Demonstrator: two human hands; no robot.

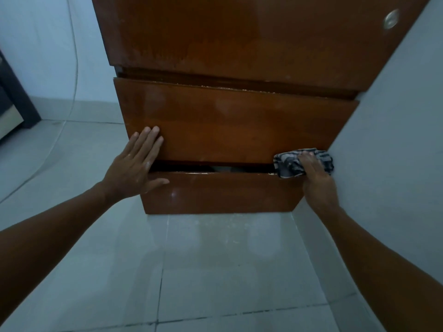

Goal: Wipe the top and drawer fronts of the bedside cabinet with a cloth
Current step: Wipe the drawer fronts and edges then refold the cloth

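Observation:
A glossy brown wooden bedside cabinet (239, 44) fills the upper middle, seen from above. Below its top are an upper drawer front (227, 123) and a lower drawer front (215, 192), with a dark gap between them. My left hand (136, 164) lies flat with spread fingers on the left end of the upper drawer front, its thumb on the lower one. My right hand (316, 176) presses a grey and black patterned cloth (290, 164) against the right end of the drawers, at the gap.
A pale wall (395, 140) runs tight along the cabinet's right side. Pale floor tiles (191, 271) spread in front. A thin cable (72, 92) hangs down the left wall to the floor. Dark furniture (14, 99) stands at the far left. A small round metal object (391, 19) sits on the cabinet top.

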